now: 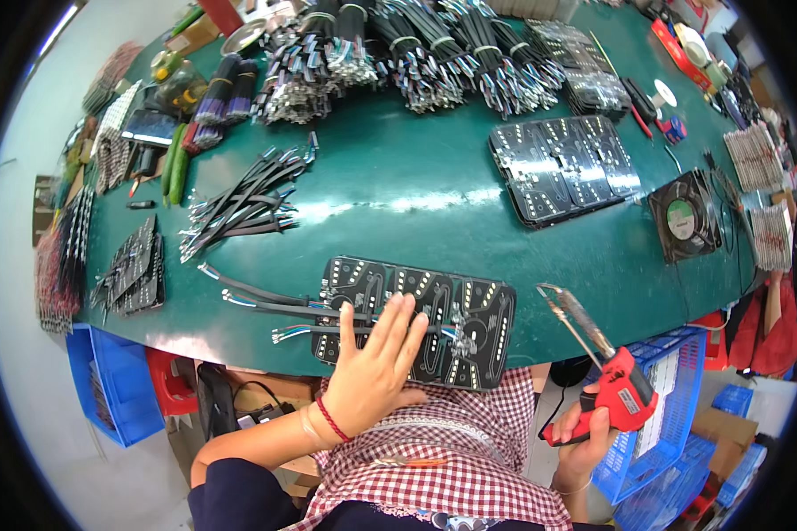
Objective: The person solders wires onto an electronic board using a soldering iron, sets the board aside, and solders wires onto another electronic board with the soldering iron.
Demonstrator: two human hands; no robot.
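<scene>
A black circuit board panel (496,323) with rows of small pale parts lies at the table's near edge. Several black sleeved cables (274,304) run across it, their loose coloured wire ends sticking out to the left; some far ends meet the panel near its right side. Over the cables and panel my left hand (372,367) lies flat, fingers stretched out and apart. My right hand (584,447) grips a red pistol-shaped soldering gun (627,396) by its handle. Its metal tip and thin feed tube point up and left, just right of the panel, apart from it.
Loose cables (243,202) lie in a pile at left, beyond a small stack of black boards (137,270). More board panels (562,168) and a black fan (684,217) sit at right. Bundled cables (416,53) line the back. Blue crates (115,380) flank the table below.
</scene>
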